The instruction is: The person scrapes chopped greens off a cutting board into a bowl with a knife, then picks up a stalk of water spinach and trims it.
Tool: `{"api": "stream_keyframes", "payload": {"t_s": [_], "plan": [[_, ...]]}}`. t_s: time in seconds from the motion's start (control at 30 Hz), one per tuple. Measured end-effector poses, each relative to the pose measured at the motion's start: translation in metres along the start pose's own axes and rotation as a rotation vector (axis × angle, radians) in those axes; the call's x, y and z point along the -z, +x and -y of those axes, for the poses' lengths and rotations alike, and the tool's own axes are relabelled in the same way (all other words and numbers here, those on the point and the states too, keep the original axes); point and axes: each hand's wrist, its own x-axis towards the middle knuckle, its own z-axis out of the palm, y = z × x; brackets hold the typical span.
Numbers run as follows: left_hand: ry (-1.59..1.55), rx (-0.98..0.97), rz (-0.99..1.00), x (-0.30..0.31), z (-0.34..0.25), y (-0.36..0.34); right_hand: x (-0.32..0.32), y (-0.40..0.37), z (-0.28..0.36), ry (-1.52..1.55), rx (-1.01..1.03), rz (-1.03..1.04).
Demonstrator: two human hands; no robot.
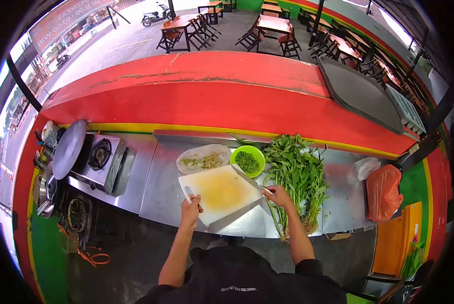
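A white cutting board (219, 195) with a yellowish stain sits at a slant above the steel counter, its shadow under the near right edge. My left hand (190, 209) is closed on the board's left edge, by its handle slot. In my right hand (277, 196) is a knife (248, 178), its blade along the board's upper right edge. Just beyond the board stands a lime-green bowl (260, 155) holding chopped greens (247, 162). To the right lies a large pile of leafy green stalks (300, 172), close to my right hand.
A clear plastic bag (202, 158) with plant scraps lies behind the board. On the left are a gas stove (100, 154) and a large round lid (69, 149). An orange plastic bag (384, 192) is at the right end. A red ledge (196, 106) borders the counter.
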Motion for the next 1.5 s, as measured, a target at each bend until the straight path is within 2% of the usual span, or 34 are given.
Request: {"api": "stream_keyframes", "payload": {"t_s": [0.07, 0.1, 0.13, 0.2, 0.27, 0.33, 0.4, 0.53, 0.63, 0.67, 0.77, 0.93, 1.0, 1.07, 1.13, 1.17, 1.27, 1.33, 1.5], "plan": [[0.018, -0.006, -0.026, -0.001, 0.002, -0.004, 0.0, 0.004, -0.005, -0.26, 0.035, -0.124], [0.022, -0.004, -0.025, -0.001, 0.004, -0.005, -0.001, 0.006, -0.002, -0.278, 0.025, -0.164], [0.018, -0.004, -0.02, 0.0, 0.006, -0.007, 0.0, 0.005, 0.0, -0.274, 0.025, -0.164], [0.019, -0.006, -0.023, 0.0, 0.007, -0.008, 0.0, 0.004, 0.004, -0.056, 0.005, -0.155], [-0.015, -0.005, -0.04, -0.001, 0.009, -0.011, 0.003, 0.004, 0.006, -0.009, 0.01, -0.116], [0.01, -0.005, -0.046, -0.002, 0.009, -0.009, 0.011, -0.002, 0.016, 0.028, -0.004, 0.088], [0.003, -0.025, -0.052, -0.003, 0.009, -0.008, 0.012, -0.005, 0.015, -0.004, 0.005, 0.11], [0.015, -0.025, -0.04, -0.006, 0.006, -0.003, 0.011, 0.011, -0.014, -0.04, -0.037, 0.036], [0.022, -0.027, -0.04, -0.012, 0.008, -0.002, 0.021, 0.021, -0.018, -0.331, -0.098, -0.134], [0.027, -0.027, -0.052, -0.013, 0.009, 0.001, 0.022, 0.021, -0.014, -0.33, -0.096, -0.141], [0.028, -0.013, -0.059, -0.014, 0.008, 0.002, 0.023, 0.025, -0.015, -0.065, -0.1, -0.214], [0.07, 0.0, 0.003, 0.002, 0.002, -0.002, 0.018, 0.007, 0.001, 0.06, -0.011, -0.126], [0.094, 0.02, 0.015, 0.018, -0.003, -0.007, 0.01, -0.008, 0.004, 0.141, -0.04, -0.245], [0.077, 0.047, 0.069, 0.04, -0.003, -0.012, -0.005, -0.023, -0.008, 0.201, -0.061, -0.246], [0.096, 0.054, 0.11, 0.067, 0.007, -0.015, -0.029, -0.047, -0.007, 0.565, -0.181, -0.313], [0.126, 0.069, 0.114, 0.075, 0.01, -0.017, -0.042, -0.058, -0.009, 0.569, -0.19, -0.309], [0.211, 0.132, 0.102, 0.091, 0.022, -0.015, -0.085, -0.09, -0.016, 0.885, -0.335, -0.237], [0.238, 0.198, 0.187, 0.101, 0.034, -0.004, -0.111, -0.106, -0.016, 1.028, -0.377, -0.175], [0.227, 0.214, 0.304, 0.108, 0.073, 0.049, -0.148, -0.113, 0.003, 1.003, -0.366, -0.215]]}}
